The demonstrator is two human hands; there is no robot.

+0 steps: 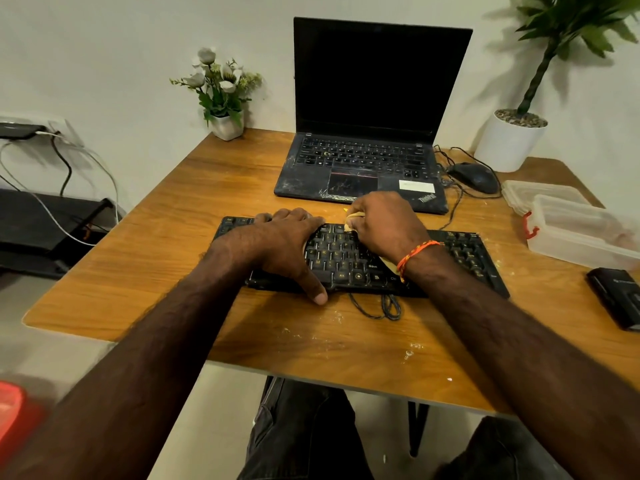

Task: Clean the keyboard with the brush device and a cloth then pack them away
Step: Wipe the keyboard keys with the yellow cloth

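Fingers of my right hand bunch the cloth against the keyboard; left hand lies flat, pinning it; I should wipe along rows, pressing lightly.

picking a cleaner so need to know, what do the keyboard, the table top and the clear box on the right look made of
Keyboard: matte black plastic, judging by its moulded keys with printed legends.
Table: wood or wood-look laminate, with visible grain and a slight sheen; which one I cannot tell.
Clear box: translucent plastic, cloudy walls, red clip.
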